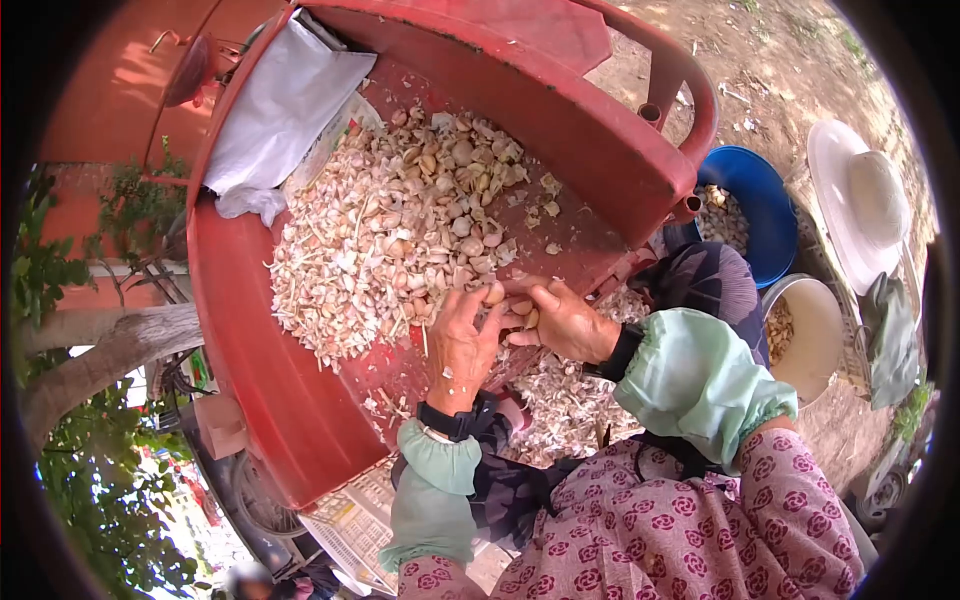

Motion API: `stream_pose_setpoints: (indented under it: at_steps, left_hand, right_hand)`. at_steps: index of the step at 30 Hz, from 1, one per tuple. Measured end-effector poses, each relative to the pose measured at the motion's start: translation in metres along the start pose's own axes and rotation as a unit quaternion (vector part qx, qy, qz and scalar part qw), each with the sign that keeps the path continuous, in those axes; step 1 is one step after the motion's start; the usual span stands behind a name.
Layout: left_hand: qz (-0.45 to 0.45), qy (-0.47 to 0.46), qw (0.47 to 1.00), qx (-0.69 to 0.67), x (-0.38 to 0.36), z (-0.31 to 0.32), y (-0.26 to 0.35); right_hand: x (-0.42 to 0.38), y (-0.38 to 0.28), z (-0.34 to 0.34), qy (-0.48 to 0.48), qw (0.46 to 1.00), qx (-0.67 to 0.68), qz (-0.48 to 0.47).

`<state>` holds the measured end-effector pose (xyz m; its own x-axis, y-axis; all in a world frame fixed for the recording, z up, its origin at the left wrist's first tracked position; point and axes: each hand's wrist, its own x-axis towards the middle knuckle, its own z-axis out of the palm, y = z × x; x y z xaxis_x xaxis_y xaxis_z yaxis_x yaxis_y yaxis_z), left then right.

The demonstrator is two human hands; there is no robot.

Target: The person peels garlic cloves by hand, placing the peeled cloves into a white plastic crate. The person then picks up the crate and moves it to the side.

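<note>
My left hand (pixel 463 340) and my right hand (pixel 568 322) meet at the near edge of a large red plastic tub (pixel 590 125). Pinched between the fingers of both are pale brown garlic cloves (pixel 528 315); how many each hand holds is partly hidden. Another clove (pixel 494 293) shows at my left fingertips. Just beyond my hands, a broad heap of garlic cloves (pixel 400 230) mixed with stalks and papery skins covers the tub's floor. Below my hands, a pile of white garlic skins (pixel 580 405) lies near my legs.
A white sack (pixel 280 110) is draped in the tub's far left corner. To the right stand a blue bucket (pixel 775 215) with cloves in it and a pale bucket (pixel 815 335) with brownish bits. Beside them lies a wide-brimmed hat (pixel 870 200). A tree trunk (pixel 110 365) rises at left.
</note>
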<state>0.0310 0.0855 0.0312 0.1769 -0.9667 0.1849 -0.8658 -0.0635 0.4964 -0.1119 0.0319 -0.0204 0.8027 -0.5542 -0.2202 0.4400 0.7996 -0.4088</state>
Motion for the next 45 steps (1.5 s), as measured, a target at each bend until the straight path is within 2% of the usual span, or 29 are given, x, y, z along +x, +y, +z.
stream_pose_setpoints:
  at_steps: [4,6,7,8,10,12,16,21,24,29,31,35,37,38,40,42,45]
  left_hand:
    - [-0.042,-0.018,0.998,-0.045,-0.008,-0.008,-0.012]
    - [-0.073,0.076,0.994,0.039,-0.002,0.001,-0.058]
    - [-0.019,0.093,0.988,0.118,0.004,0.001,-0.067]
    - [-0.019,0.094,0.988,0.118,0.007,0.005,-0.073]
    - [-0.067,0.075,0.988,0.115,0.015,0.01,-0.075]
    - [-0.066,0.057,0.989,0.117,0.02,0.013,-0.075]
    - [-0.046,0.05,0.991,0.114,0.023,0.008,-0.079]
    - [-0.138,-0.025,0.99,0.005,0.029,0.014,-0.095]
    - [-0.187,-0.001,0.981,0.042,0.029,0.021,-0.092]
    - [-0.13,0.038,0.985,0.105,0.022,0.017,-0.072]
    - [-0.046,0.086,0.987,0.124,0.019,0.016,-0.065]
    - [-0.066,0.054,0.988,0.127,0.019,0.022,-0.072]
    - [-0.003,0.109,0.981,0.159,0.021,0.022,-0.071]
    - [-0.001,0.109,0.981,0.158,0.021,0.022,-0.07]
    - [-0.044,0.094,0.994,0.045,0.017,0.016,-0.06]
    - [-0.032,0.085,0.996,0.016,0.009,0.006,-0.042]
    - [-0.068,0.051,0.989,-0.118,-0.006,-0.015,-0.002]
  right_hand:
    - [0.0,0.012,-0.013,-0.001,1.0,-0.006,0.025]
    - [0.003,0.014,-0.022,-0.021,0.998,0.048,0.047]
    - [0.004,0.012,-0.019,-0.022,0.997,0.047,0.048]
    - [0.003,0.01,-0.016,0.0,0.998,0.033,0.059]
    - [0.003,0.004,-0.011,0.024,0.997,0.019,0.068]
    - [0.004,0.001,-0.007,0.057,0.995,-0.01,0.081]
    - [0.006,0.001,-0.002,0.054,0.995,-0.035,0.071]
    - [0.006,0.005,-0.003,0.048,0.992,-0.08,0.083]
    - [0.005,0.005,-0.003,0.053,0.991,-0.089,0.082]
    - [0.004,0.003,-0.002,0.063,0.989,-0.109,0.073]
    - [0.005,0.004,-0.003,0.064,0.988,-0.117,0.074]
    - [0.008,0.007,-0.005,0.054,0.988,-0.119,0.083]
    - [0.009,0.007,-0.006,0.052,0.988,-0.123,0.079]
    - [0.009,0.007,-0.007,0.043,0.991,-0.109,0.063]
    - [0.008,0.007,-0.007,0.037,0.994,-0.095,0.048]
    - [0.006,0.006,-0.005,0.002,0.998,-0.057,0.029]
    - [0.003,0.011,0.005,-0.042,0.998,-0.028,0.03]
